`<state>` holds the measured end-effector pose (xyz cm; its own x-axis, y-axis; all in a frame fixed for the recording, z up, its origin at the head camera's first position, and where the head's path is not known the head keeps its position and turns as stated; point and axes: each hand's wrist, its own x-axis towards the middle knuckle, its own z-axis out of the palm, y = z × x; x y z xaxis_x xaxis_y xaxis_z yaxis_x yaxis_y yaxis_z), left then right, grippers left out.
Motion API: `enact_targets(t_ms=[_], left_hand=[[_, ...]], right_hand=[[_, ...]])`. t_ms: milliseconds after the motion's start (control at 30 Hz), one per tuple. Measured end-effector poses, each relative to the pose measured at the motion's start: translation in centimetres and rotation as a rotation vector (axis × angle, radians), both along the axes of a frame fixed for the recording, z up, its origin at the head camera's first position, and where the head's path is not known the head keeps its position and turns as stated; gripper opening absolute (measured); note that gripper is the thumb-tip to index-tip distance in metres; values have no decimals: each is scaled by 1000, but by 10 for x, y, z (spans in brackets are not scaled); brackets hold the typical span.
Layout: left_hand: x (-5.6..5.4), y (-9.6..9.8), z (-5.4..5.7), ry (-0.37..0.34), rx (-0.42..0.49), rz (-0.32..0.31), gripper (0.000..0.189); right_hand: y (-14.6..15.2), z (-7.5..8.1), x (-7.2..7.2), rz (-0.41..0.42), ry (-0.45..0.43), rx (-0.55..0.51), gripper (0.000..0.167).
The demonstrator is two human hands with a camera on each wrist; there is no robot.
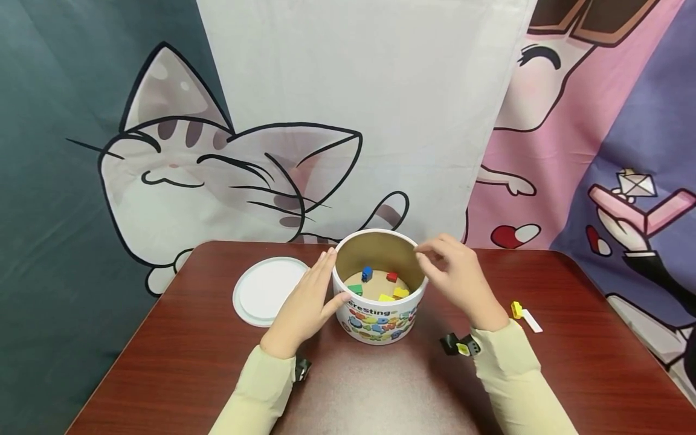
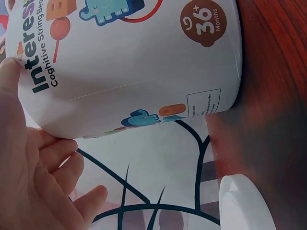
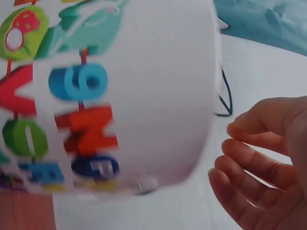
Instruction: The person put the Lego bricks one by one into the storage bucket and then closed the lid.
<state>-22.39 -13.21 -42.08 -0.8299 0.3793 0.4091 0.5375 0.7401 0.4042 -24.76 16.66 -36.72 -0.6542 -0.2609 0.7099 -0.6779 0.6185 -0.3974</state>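
Observation:
A round white tub (image 1: 377,326) printed with colourful pictures stands upright, its mouth uncovered. Inside, on its floor, lie a blue block (image 1: 367,274), a red block (image 1: 391,277), a green block (image 1: 356,289) and yellow blocks (image 1: 400,293). My left hand (image 1: 304,305) rests against the tub's left side, fingers straight up along the wall and thumb toward the front; the left wrist view shows its fingertips at the rim. At the right rim hovers my right hand (image 1: 457,275), fingers loosely bent; in the right wrist view nothing shows between them and they stand apart from the wall.
A round white lid (image 1: 266,290) lies flat on the brown table (image 1: 179,350), left of the tub. To the right of my right hand are a small yellow block (image 1: 516,310) and a white strip (image 1: 531,321). A cartoon-printed cloth (image 1: 370,72) hangs behind the table.

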Motion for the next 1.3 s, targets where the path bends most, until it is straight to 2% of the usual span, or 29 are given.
enact_targets(t_ms=[100,267,500,733,867,1067,1300], left_hand=[[0,0,0,-2,-1,-1,83],[0,1,-1,-6,0,-1,83],[-2,3,-2,-9,-10,-13,83],[-2,4,-3,-23,-10,-14,84],[-3,5,-3,-21,-10,-14,84],[-2,3,-2,-2,-5,-8,84],[-1,0,-3,0,-4,-3,84]], right_hand=[[16,-1,4,-37,-33,-3,13],[50,-6,5,-146,-111,30,9],[108,-20,3,-295,-331,155,12],[151,-45,0,-372,-557,220,21],[165,-53,-1,-399,-670,217,24],[174,-56,-4,-431,-846,191,29],[173,-62,-7,-446,-946,163,26]])
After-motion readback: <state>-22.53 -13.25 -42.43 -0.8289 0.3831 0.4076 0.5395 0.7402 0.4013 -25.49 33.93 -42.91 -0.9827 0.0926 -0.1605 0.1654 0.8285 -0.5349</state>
